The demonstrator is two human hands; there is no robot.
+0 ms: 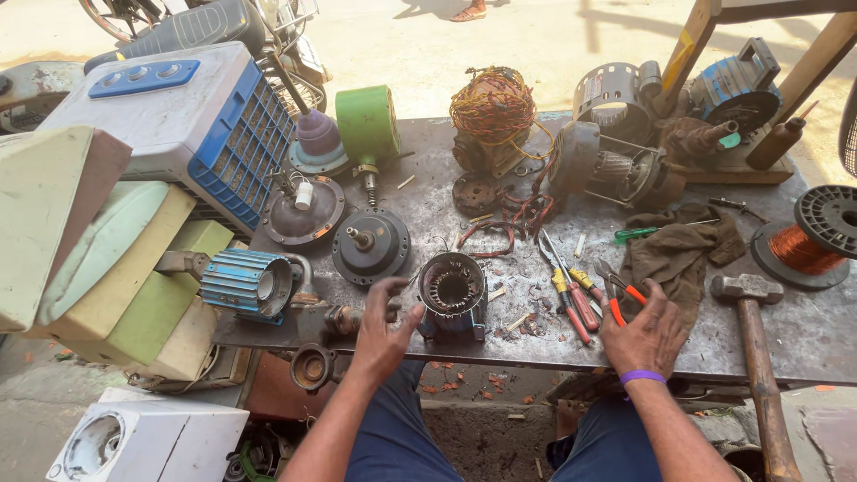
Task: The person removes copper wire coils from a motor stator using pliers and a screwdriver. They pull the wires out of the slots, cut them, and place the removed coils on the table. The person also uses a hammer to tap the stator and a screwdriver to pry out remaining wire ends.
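Low in the middle of the frame, the left hand (382, 332) rests with spread, released fingers against the left side of a small motor stator (452, 293), touching its casing without gripping; the stator stands on the metal counter (803, 335) near the front edge, its winding slots facing up. To the right of centre, the right hand (644, 335), a purple band at the wrist, lies flat over the handles of some pliers (616, 299), fingers extended and closed on nothing; red-handled cutters (571, 299) lie just left of it, a brown rag (678, 250) just above, a hammer (754, 357) near the lower right. A copper wire spool (817, 236) sits at the right edge; a tangle of old winding wire (495, 107) sits at upper centre. As I judge it, the stator stands close to the counter's lip; a careless push from the open left hand could tip it off; loose wire scraps around it could snag fingers or slide underfoot.
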